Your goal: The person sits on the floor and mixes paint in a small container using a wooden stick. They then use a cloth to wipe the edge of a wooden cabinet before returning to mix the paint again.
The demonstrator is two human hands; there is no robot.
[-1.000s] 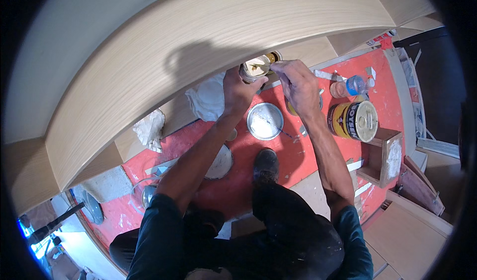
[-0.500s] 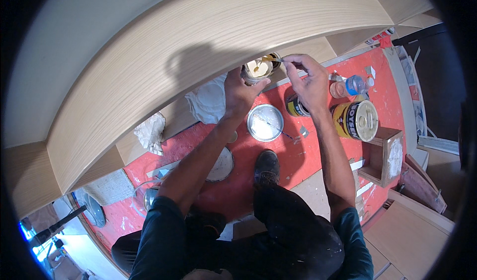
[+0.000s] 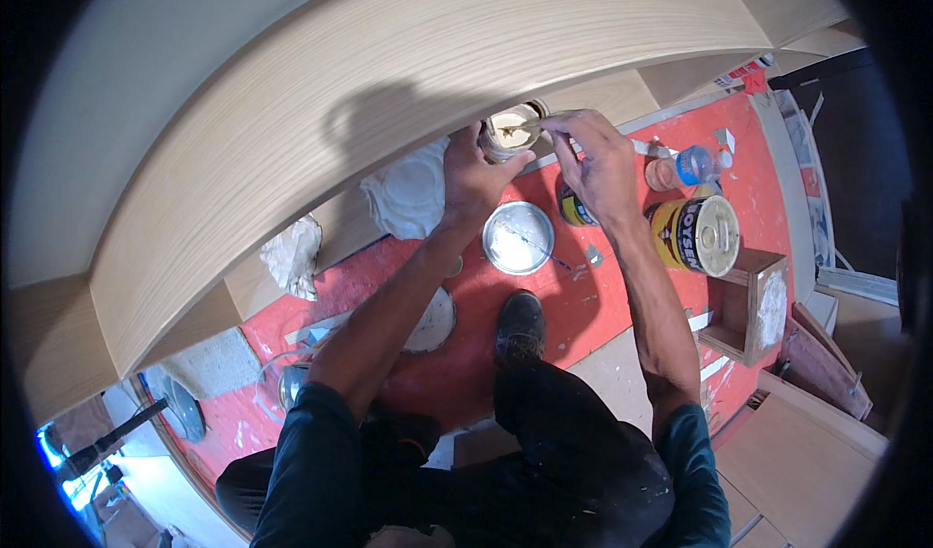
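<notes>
My left hand (image 3: pixel 475 171) is closed around the side of a small open can (image 3: pixel 517 142) of cream-coloured paint-like stuff, just below the edge of a pale wooden shelf. Between the fingers and thumb of my right hand (image 3: pixel 599 159) is a slim stick-like tool (image 3: pixel 533 122). Its end reaches over the rim and down into the cream stuff, where a darker yellow-brown streak shows. Whether it is a brush or a plain stirring stick I cannot make out. Directly beneath my hands lies a round metal lid or shallow tin (image 3: pixel 518 239) with a thin stick across it.
A curved wooden board (image 3: pixel 428 52) spans overhead. Right of my forearm stand a big yellow-and-black can (image 3: pixel 714 235), a plastic bottle (image 3: pixel 693 166) and a wooden box (image 3: pixel 746 305). Crumpled white cloths (image 3: pixel 408 193) lie left. My shoe (image 3: pixel 521 325) rests on the red floor covering (image 3: pixel 573 310).
My right hand has brought the stick-like tool's end from above the can's rim down into the cream stuff. My left hand keeps hold of the can, which has shifted slightly.
</notes>
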